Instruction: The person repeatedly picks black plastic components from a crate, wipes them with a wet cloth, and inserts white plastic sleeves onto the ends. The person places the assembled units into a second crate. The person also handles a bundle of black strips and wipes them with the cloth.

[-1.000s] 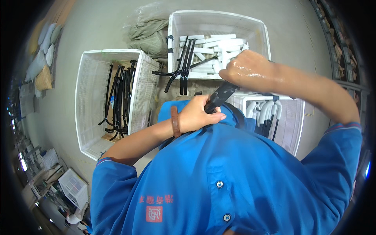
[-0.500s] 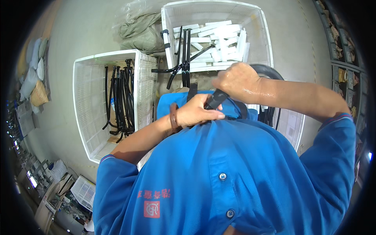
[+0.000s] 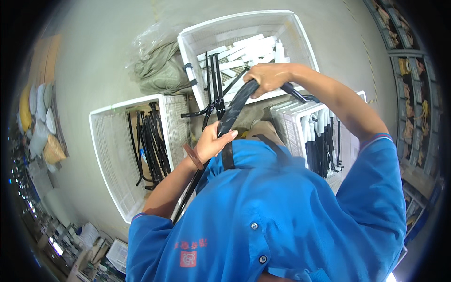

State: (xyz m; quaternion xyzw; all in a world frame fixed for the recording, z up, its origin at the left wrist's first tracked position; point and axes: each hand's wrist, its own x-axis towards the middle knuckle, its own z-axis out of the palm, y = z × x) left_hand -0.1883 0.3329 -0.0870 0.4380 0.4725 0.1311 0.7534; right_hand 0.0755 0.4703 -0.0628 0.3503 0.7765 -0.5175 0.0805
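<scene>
In both hands I hold a thick black curved tube [image 3: 238,104] that slants across in front of my body. My left hand [image 3: 210,144], a brown bracelet on its wrist, is closed around the lower left part, thumb stretched along it. My right hand [image 3: 268,79] grips the tube higher up, in front of the far crate. Past the right hand a further black tube end [image 3: 294,91] sticks out to the right. Below the left hand a thinner black rod [image 3: 189,191] runs down beside my forearm; whether it joins the tube is hidden by the hand.
A white crate [image 3: 101,155] at left holds several black bent rods [image 3: 152,136]. The far crate [image 3: 244,18] contains white strips [image 3: 235,54], with black rods [image 3: 217,84] leaning over its near edge. Another crate [image 3: 287,113] at right holds black rods. A green sack [image 3: 162,70] lies behind; shelves [image 3: 406,70] stand right.
My hands have moved apart: the left went down and left, the right slightly left and up. More of the black tube now shows between them, and the rod below my left hand has come into view.
</scene>
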